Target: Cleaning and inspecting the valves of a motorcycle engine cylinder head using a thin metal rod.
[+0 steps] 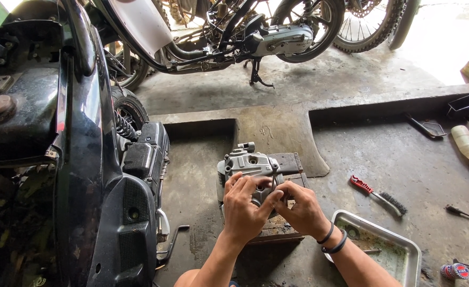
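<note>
A grey metal engine part (250, 165), a cylinder head with round openings, rests on a dark wooden block (290, 165) on the concrete floor. My left hand (243, 207) lies on its near side with fingers curled over the top edge. My right hand (301, 211) presses against the part's right near corner, fingertips pinched at something too small to make out. Two dark bands circle my right wrist.
A black scooter (75, 159) fills the left. Another motorbike (234, 32) stands behind. A metal tray (404, 244) sits at lower right, a red-handled wire brush (378, 195) beside it, a bottle (467, 144) with a red cap and a small tool (465, 215) farther right.
</note>
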